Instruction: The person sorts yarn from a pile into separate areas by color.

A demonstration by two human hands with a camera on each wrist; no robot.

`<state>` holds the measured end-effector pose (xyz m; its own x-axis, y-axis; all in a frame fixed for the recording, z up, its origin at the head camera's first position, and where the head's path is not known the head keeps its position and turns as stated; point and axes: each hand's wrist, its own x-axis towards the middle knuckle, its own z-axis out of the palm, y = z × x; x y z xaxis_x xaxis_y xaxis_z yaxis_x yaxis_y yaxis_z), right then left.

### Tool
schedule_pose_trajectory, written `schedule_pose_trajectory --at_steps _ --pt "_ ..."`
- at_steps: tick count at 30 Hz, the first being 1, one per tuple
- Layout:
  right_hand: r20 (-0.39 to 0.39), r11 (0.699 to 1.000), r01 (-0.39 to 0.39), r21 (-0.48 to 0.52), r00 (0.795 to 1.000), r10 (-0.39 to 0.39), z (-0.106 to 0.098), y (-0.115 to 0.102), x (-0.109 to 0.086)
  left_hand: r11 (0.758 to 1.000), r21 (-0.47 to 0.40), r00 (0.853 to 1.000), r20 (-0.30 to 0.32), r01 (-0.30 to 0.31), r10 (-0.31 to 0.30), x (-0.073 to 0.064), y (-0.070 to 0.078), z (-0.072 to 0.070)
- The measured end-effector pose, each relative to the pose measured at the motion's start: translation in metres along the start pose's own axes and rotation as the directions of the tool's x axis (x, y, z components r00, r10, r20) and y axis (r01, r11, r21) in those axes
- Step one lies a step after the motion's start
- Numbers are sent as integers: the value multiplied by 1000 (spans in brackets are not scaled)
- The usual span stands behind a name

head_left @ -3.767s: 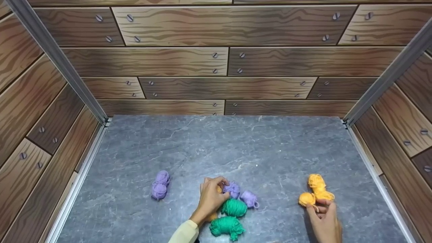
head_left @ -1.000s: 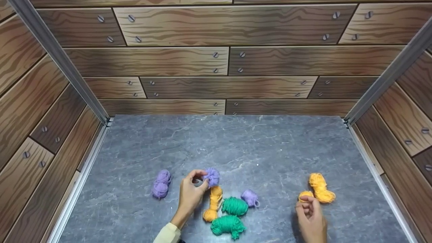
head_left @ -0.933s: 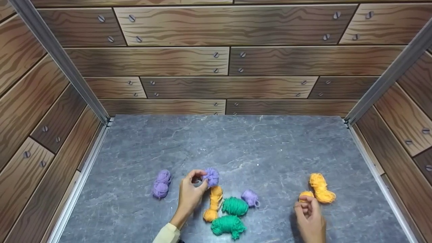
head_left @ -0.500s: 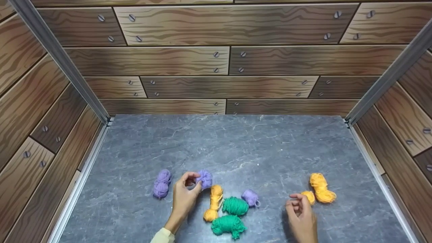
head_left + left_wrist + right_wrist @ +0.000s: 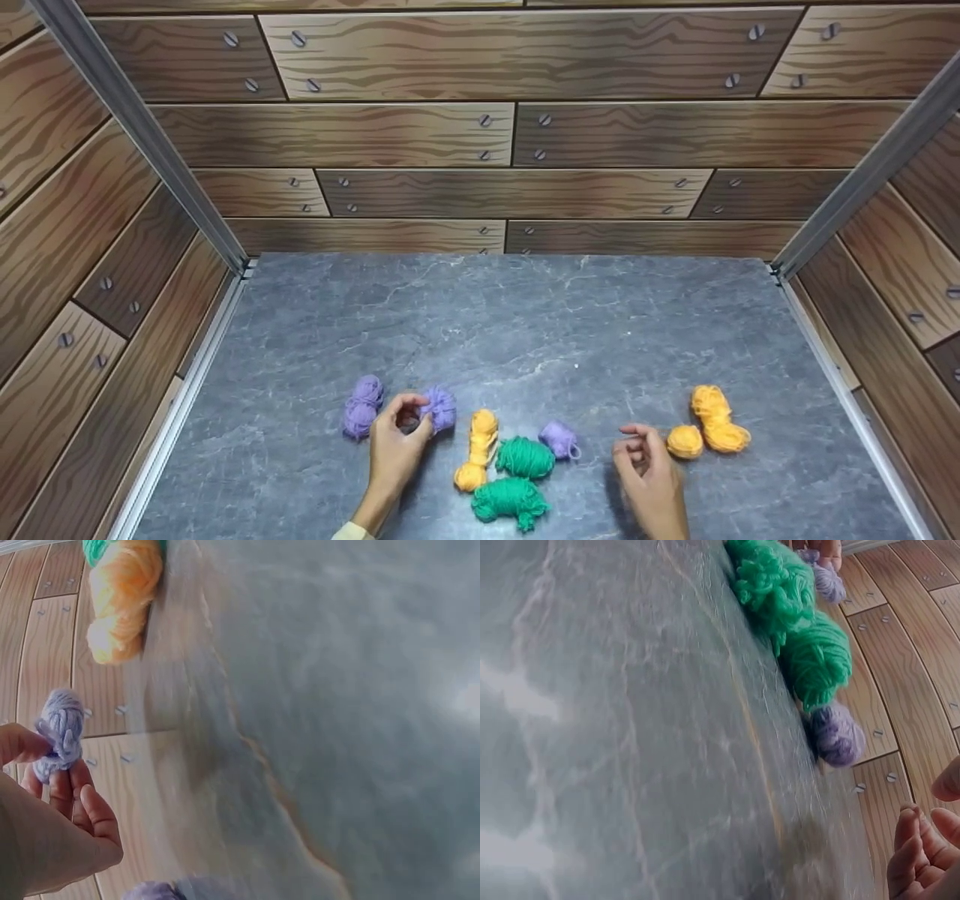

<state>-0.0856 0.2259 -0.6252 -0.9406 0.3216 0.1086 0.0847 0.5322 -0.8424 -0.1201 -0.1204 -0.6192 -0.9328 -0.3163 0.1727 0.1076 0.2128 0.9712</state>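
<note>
My left hand [image 5: 396, 444] pinches a purple yarn ball [image 5: 439, 409] between thumb and fingers. In the left wrist view that purple yarn [image 5: 60, 731] hangs at the fingertips. Just left of this hand lies another purple yarn skein [image 5: 363, 407], partly hidden by the knuckles. My right hand [image 5: 649, 474] holds nothing, its fingers loosely bent, between a small purple yarn ball [image 5: 559, 439] and a small yellow yarn ball [image 5: 685, 442]. Touching that ball is a longer yellow yarn skein [image 5: 718, 420]. The right wrist view shows the right fingers [image 5: 922, 855] apart from any yarn.
An orange-yellow yarn skein [image 5: 478, 451] and two green yarn skeins, a rear one [image 5: 526, 457] and a front one [image 5: 511, 501], lie clustered mid-front. The grey marbled table [image 5: 510, 315] is bounded by wood-patterned walls [image 5: 420, 135] and metal rails [image 5: 847, 420].
My left hand took the purple yarn ball from the central cluster and carried it left, near the other purple skein. My right hand let go of the small yellow ball and drew left.
</note>
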Motion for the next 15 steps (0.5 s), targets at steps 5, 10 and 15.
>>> schedule_pose_trajectory --at_steps 5,10,15 --pt "47 1000 2 19 999 -3 6 -10 -2 1000 0 1000 -3 18 -18 -2 -17 -10" --pt "84 999 20 39 996 -23 12 -15 -5 999 35 1000 -16 23 -22 -6 -19 -18" --pt "110 997 49 58 992 -55 18 -19 -9 998 49 999 -29 29 -27 -8 -22 -22"
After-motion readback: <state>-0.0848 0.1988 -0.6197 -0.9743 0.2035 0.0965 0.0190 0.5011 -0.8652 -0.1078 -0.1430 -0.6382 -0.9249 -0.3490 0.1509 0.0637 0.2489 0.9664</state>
